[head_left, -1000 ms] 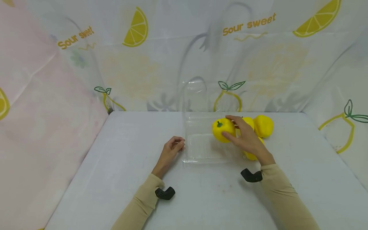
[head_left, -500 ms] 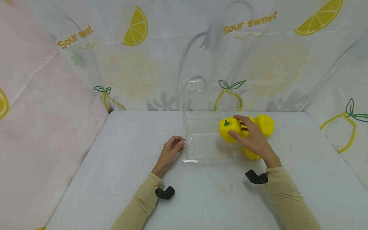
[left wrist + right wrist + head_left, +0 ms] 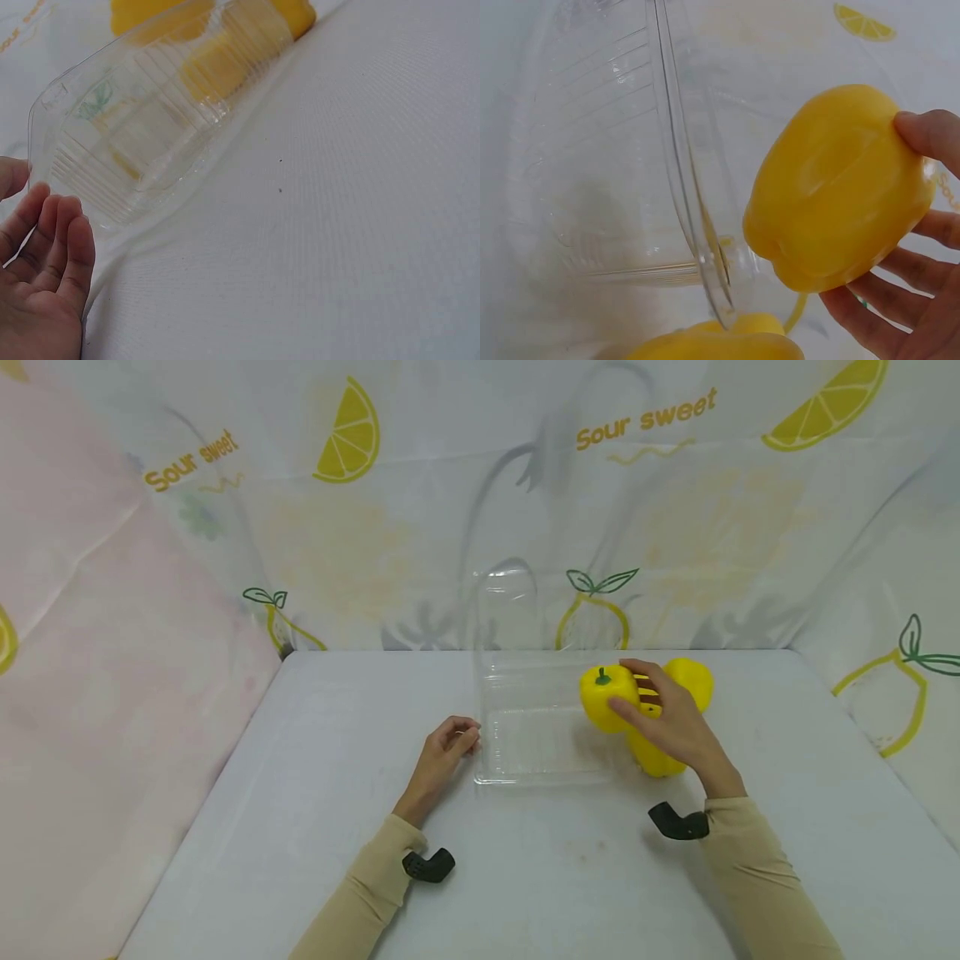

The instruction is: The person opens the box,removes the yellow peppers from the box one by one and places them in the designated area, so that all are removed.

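A yellow bell pepper (image 3: pixel 597 703) with a green stem is in my right hand (image 3: pixel 678 731), gripped between the thumb and spread fingers above the right part of a clear plastic container (image 3: pixel 525 781). In the right wrist view the held pepper (image 3: pixel 840 191) hangs beside the container's upright rim. My left hand (image 3: pixel 437 762) is at the container's left side. In the left wrist view, the thumb and curled fingers of that hand (image 3: pixel 45 270) pinch the container's near rim. The container's lid (image 3: pixel 506 610) stands raised at the back.
More yellow bell peppers lie at the container's right: one at the back (image 3: pixel 692 681), one nearer the front (image 3: pixel 654 756), and another partly hidden behind my right fingers. Printed cloth (image 3: pixel 435 527) walls off the white table (image 3: pixel 360 693) behind and at both sides.
My right hand has shifted to the right with the bell pepper, nearer the other peppers. The left hand and the container have stayed in place.
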The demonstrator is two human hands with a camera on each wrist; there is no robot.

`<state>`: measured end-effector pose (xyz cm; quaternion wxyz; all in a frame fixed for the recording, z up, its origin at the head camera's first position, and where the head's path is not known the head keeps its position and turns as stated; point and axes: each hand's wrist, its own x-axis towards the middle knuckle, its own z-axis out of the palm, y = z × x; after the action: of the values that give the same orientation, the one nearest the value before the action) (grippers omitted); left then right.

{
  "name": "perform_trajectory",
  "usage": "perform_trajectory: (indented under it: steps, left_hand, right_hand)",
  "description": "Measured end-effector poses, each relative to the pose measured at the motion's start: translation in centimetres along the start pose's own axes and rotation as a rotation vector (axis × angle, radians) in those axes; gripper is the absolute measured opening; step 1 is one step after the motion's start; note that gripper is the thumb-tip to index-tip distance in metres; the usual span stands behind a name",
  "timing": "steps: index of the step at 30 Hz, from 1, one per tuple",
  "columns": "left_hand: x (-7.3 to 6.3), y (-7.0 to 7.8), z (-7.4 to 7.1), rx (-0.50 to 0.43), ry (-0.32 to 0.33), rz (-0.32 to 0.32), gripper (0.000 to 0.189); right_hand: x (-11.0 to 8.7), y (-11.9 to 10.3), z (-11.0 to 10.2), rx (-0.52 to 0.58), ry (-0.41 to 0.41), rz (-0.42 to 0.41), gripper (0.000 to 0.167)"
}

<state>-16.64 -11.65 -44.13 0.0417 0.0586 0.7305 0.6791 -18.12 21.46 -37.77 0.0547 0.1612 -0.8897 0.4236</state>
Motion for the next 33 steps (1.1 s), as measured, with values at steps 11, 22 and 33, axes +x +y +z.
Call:
perform_trajectory:
  steps: [11,22,33]
  left_hand:
    - [0.0,-0.1,-0.1,0.005,-0.010,0.012,0.025]
    - [0.5,-1.0,-0.2,-0.007,-0.015,0.012,0.025]
    - [1.1,-3.0,-0.1,0.003,0.010,0.050,0.023]
  right_hand:
    - [-0.4,0.0,-0.8,0.029,0.011,0.026,0.057]
    - [-0.8,0.5,-2.0,0.019,0.009,0.129,0.055]
    - [-1.4,0.6,-3.0,0.017,0.004,0.200,0.058]
